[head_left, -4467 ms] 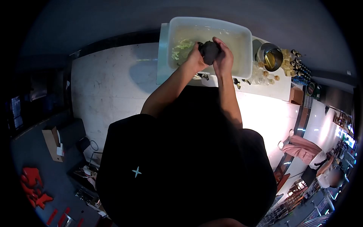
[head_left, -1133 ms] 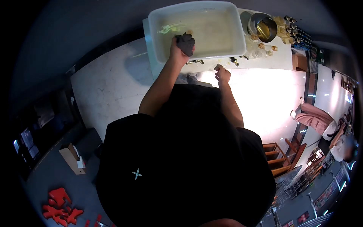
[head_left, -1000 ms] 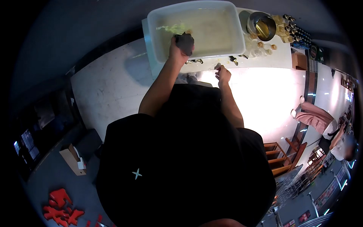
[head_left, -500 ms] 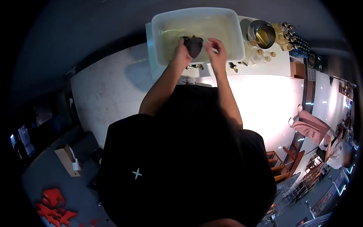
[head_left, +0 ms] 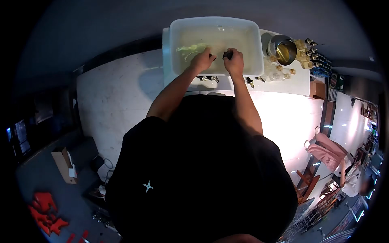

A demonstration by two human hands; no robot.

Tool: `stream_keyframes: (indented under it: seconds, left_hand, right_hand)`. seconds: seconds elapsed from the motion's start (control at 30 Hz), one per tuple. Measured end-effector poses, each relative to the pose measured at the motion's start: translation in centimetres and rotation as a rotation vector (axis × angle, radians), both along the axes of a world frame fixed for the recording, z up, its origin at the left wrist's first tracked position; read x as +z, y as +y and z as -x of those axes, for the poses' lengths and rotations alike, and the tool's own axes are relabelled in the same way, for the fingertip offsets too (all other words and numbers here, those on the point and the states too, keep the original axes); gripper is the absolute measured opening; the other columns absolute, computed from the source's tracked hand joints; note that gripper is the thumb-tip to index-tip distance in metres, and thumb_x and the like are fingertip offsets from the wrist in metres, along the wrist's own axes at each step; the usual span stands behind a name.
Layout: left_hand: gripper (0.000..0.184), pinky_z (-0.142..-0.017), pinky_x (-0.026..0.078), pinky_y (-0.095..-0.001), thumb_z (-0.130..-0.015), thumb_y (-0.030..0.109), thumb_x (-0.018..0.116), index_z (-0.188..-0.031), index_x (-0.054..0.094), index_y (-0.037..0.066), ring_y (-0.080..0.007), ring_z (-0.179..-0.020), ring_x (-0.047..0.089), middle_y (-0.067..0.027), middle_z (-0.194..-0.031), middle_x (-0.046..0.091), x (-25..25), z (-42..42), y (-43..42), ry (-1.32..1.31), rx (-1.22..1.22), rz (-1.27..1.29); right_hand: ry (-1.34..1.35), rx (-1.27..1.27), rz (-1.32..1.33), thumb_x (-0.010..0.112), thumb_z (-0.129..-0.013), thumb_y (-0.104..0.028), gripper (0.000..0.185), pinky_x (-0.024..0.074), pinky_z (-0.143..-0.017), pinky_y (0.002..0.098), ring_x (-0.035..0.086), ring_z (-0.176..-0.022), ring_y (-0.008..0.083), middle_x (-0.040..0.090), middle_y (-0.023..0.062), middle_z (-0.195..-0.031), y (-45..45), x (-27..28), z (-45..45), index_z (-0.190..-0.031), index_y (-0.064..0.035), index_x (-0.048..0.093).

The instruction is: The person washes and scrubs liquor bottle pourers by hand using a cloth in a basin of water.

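Both my hands are over a translucent plastic tub of cloudy water. My right hand is closed around a crumpled dark thing, which looks like cloth and is mostly covered by the fingers. Just to the left, my left hand has its fingers curled together, with a small dark bit showing at the fingertips. Whether that bit belongs to the same dark thing cannot be made out. A gap separates the two hands. Pale greenish streaks show in the water left of them.
Right of the tub, a metal pot holds yellowish liquid. Small glass jars and several bottles with dark tops stand beyond it. Metal spouts lie along the tub's near side. A person in pink trousers is at the far right.
The dark thing hung broad from my left hand; now it is bunched in my right hand, lower in the tub. My right hand has closed. The whole view has shifted slightly.
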State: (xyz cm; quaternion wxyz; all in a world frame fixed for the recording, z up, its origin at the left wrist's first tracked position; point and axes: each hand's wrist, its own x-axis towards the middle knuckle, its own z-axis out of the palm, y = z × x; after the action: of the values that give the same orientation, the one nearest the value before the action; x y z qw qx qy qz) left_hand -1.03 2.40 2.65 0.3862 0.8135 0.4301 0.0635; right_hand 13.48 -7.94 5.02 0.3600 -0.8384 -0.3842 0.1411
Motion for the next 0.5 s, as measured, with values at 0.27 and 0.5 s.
stream_keyframes:
  seconds: [0.27, 0.5]
  left_hand:
    - [0.036, -0.089, 0.052, -0.0478, -0.086, 0.028, 0.067, -0.114, 0.065, 0.006, -0.0369, -0.105, 0.066, -0.0198, -0.112, 0.069, -0.4, -1.2, -0.8, 0.411, -0.296, -0.044]
    - [0.027, -0.066, 0.05, -0.043, -0.087, 0.028, 0.065, -0.103, 0.065, 0.006, -0.0287, -0.072, 0.064, -0.013, -0.092, 0.069, -5.8, -1.0, 1.4, 0.233, -0.148, 0.137]
  right_hand:
    - [0.097, 0.233, 0.681, 0.065, -0.081, -0.02, 0.044, 0.05, -0.1, 0.045, 0.058, -0.12, 0.0434, 0.054, 0.0254, -0.134, 0.9, -1.9, -0.9, -0.123, -0.0115, 0.062]
    - [0.109, 0.414, 0.711, 0.071, -0.072, -0.019, 0.047, 0.0529, -0.092, 0.0447, 0.065, -0.11, 0.0364, 0.068, 0.0245, -0.111, 1.2, -2.6, -1.6, -0.117, -0.0083, 0.066]
